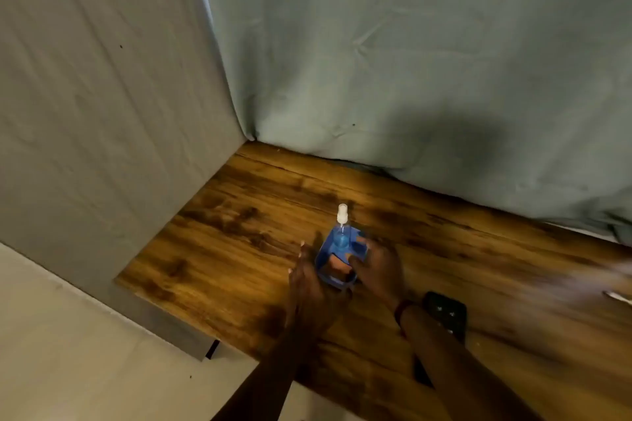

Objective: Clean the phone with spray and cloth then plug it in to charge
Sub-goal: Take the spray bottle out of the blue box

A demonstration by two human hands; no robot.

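Observation:
A small blue tray (pixel 324 251) stands on the wooden table (pixel 212 249). In it are a clear spray bottle (pixel 341 238) of blue liquid with a white nozzle, upright at the far end, and an orange cloth (pixel 337 267) at the near end. My left hand (pixel 306 275) presses flat against the tray's left wall. My right hand (pixel 378 267) clasps the right wall, thumb over the rim. A black phone (pixel 446 313) lies flat on the table just right of my right wrist, partly hidden by my forearm.
Grey-green sheets hang behind the table and along its left side. A pale blurred object (pixel 617 296) lies at the table's right edge. The table's front left corner borders a light floor (pixel 68 352).

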